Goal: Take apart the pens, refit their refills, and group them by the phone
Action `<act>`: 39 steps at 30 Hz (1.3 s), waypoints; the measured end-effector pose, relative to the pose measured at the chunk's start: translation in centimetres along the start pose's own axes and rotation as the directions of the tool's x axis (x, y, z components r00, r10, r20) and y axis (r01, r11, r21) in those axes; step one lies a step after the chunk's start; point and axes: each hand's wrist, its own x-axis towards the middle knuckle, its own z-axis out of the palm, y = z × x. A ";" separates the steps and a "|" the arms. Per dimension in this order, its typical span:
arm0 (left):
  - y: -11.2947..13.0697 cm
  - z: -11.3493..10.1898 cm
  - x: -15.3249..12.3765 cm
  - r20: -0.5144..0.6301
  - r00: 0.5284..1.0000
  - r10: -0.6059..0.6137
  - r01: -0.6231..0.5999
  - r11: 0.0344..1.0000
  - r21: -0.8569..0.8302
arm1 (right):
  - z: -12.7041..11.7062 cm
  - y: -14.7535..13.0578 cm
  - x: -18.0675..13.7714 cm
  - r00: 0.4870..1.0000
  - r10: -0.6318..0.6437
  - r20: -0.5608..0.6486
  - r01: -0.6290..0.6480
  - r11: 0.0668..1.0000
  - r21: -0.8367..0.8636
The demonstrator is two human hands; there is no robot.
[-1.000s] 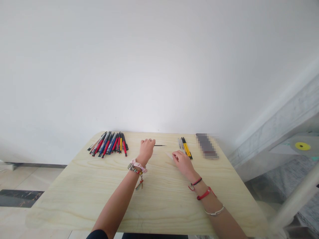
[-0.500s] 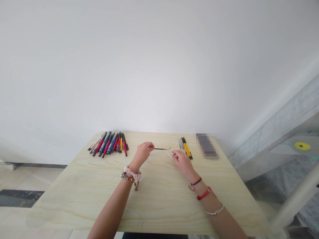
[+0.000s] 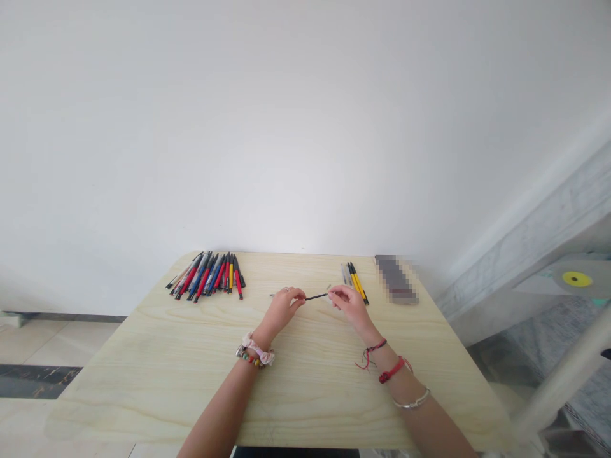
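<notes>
White wall (image 3: 305, 127) behind, light wood-grain table (image 3: 305, 381) up against it. Pile of click pens (image 3: 209, 278), red, blue, yellow and grey, at the table's back left. Left hand (image 3: 286, 305) mid-table, thumb and fingers pinched together on the refill. Right hand (image 3: 351, 304) just beside it, fingers closed on a pale piece (image 3: 330, 301), mostly hidden. Pixelated dark slab (image 3: 395, 278) lies back right, can't identify. Two yellow-and-black pens (image 3: 358, 280) sit between it and the right hand, clear pens alongside. Thin black pen refill (image 3: 316, 297) spans the gap between both hands, right end at the right fingertips.
</notes>
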 end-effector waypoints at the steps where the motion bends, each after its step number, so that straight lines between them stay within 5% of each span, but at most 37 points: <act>1: 0.0 0.0 0.0 -0.002 1.000 0.001 -0.001 1.000 0.012 | -0.1 0.1 0.1 1.000 0.005 -0.022 -0.005 1.000 -0.011; 5: -0.5 0.0 -0.1 -0.034 0.998 -0.044 0.045 0.998 0.032 | -0.9 0.2 0.5 0.985 -0.143 -0.097 0.104 0.940 -0.323; 9: -0.9 -0.1 -0.1 -0.048 0.996 -0.071 0.073 0.997 0.036 | -1.0 0.3 1.2 0.966 -0.233 0.109 0.241 0.671 -0.701; 15: -0.9 -0.1 -0.1 -0.030 0.997 -0.074 0.075 0.997 0.032 | -0.1 0.8 1.6 0.954 -0.169 0.250 0.299 0.430 -0.852; 24: -1.5 0.1 -0.2 0.004 0.996 -0.090 0.090 0.995 0.049 | -3.0 -0.4 0.9 0.970 -0.166 0.179 0.239 0.496 -0.835; 28: -1.5 0.3 -0.1 0.020 0.995 -0.093 0.092 0.994 0.059 | -4.9 -1.7 0.1 0.981 0.021 0.192 0.150 0.544 -0.825; 32: -1.3 0.4 -0.2 0.036 0.996 -0.083 0.081 0.995 0.067 | -3.4 -2.2 -0.2 0.978 0.070 0.199 0.123 0.575 -0.809; 39: -1.2 0.4 -0.3 0.026 0.994 -0.106 0.104 0.992 0.074 | -0.5 -1.7 0.2 0.962 0.171 0.212 0.111 0.466 -0.878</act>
